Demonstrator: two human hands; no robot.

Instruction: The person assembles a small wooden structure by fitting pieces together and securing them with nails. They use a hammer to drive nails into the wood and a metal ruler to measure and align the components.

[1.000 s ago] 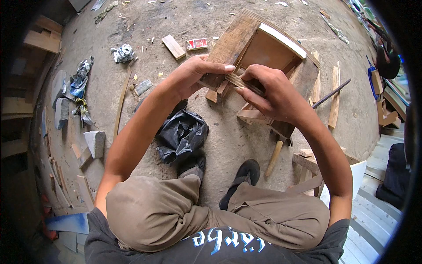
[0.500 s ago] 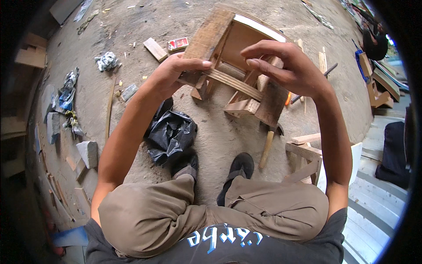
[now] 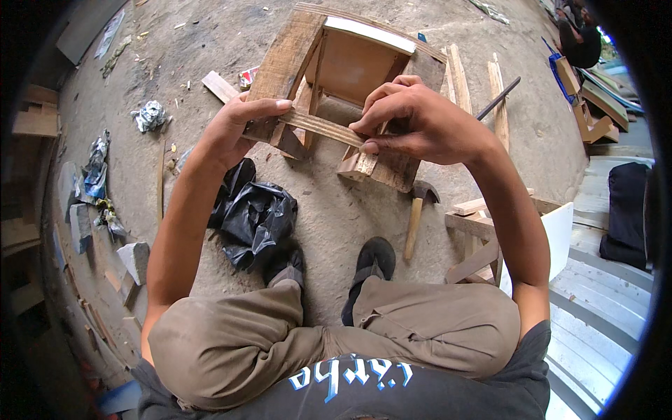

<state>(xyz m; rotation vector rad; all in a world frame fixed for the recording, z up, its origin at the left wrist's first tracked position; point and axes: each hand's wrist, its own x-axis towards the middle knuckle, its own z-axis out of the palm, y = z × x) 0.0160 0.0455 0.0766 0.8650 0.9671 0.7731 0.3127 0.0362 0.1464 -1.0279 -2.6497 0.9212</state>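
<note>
Lowered since half a second ago, the right hand [image 3: 428, 127] has left the air above the wooden box [image 3: 285, 64] and now sits at the right end of the thin wooden strip [image 3: 319, 127], its thumb and fingers pinched together there; whether something tiny is caught between the fingertips I can't tell from where I stand. At upper centre of the frame, the strip lies across the gap at the box's near side, just as it did then. The left hand [image 3: 233, 127] stays clasped round the near left corner, thumb on top by the strip's other end. With a hand at each end, the strip looks better steadied, I'd judge, than when only one was on it. Right of centre, the hammer [image 3: 414, 225] lies on the ground, untouched.
</note>
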